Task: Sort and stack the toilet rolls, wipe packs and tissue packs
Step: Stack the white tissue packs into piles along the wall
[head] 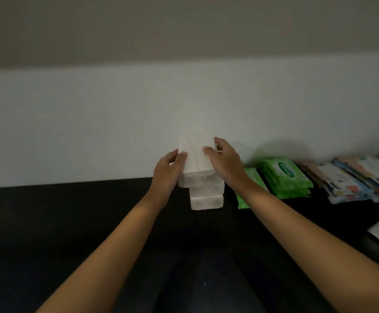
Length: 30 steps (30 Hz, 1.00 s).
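At the back of the dark worktop (71, 222), against the white wall (93, 132): my left hand (167, 169) and right hand (223, 162) grasp the top toilet roll (196, 154) from either side, fingers (220, 142) curled round its edges. Both hands are equally near, and I cannot tell its long axis. It meets the stack of rolls (206, 201) beneath but overhangs to the left, so I judge the coming move to be a small shift rightward to square it. Green wipe packs (285, 177) lie just beside my right wrist and patterned tissue packs (351, 181) farther right. Neither blocks the stack.
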Tool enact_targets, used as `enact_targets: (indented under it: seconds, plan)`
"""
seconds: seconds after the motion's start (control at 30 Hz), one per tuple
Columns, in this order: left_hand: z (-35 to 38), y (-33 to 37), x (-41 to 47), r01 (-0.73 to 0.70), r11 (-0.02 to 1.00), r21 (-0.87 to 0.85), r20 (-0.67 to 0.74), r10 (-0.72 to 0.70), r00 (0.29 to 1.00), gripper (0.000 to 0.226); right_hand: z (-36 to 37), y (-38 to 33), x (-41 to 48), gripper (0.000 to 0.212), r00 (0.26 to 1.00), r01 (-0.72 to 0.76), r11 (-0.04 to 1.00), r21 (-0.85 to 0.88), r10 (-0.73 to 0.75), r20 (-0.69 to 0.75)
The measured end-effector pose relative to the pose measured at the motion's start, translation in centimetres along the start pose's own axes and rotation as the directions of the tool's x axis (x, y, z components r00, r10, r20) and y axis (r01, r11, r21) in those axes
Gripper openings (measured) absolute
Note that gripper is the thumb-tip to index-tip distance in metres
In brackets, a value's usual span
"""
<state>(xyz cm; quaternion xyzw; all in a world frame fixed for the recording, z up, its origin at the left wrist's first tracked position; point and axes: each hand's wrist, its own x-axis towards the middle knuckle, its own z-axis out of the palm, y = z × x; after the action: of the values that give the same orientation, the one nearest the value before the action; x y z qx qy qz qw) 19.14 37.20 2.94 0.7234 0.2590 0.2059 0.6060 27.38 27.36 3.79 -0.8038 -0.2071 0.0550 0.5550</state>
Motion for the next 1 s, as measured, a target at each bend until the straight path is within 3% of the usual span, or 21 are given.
enact_targets:
  seconds: [0.47,1.0]
  plan:
    - [0.7,-2.5,6.2,0.139,0.989,-0.045,0.067,-0.136,0.988,0.046,1.8,1.9,5.3,0.047,0.994,-0.098,0.981,-0.170,0.106,0.038]
    - [1.1,-3.4,6.6,0.197,0.979,-0.053,0.106,-0.190,0.976,0.053,1.4,3.5,5.0,0.051,0.989,-0.143,0.982,-0.122,0.148,0.029]
